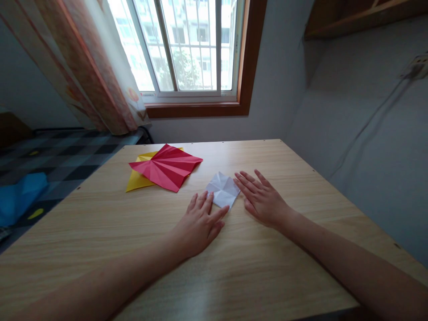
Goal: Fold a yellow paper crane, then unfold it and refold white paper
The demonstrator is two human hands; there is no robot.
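Note:
A small white creased paper square [223, 188] lies flat on the wooden table [267, 267]. My left hand [199, 223] rests palm down at its near left corner, fingertips touching its edge. On the paper's right side lies my right hand [262, 198], flat, fingers spread and touching that edge. Neither hand grips anything. Further left on the table a red pleated paper [167, 167] lies on top of a yellow sheet [137, 179].
A window [187, 44] with a wooden frame and a patterned curtain [83, 62] are beyond the table's far edge. A bed with a checked cover [60, 156] and a blue cloth [18, 196] stands left. Grey walls enclose the right side.

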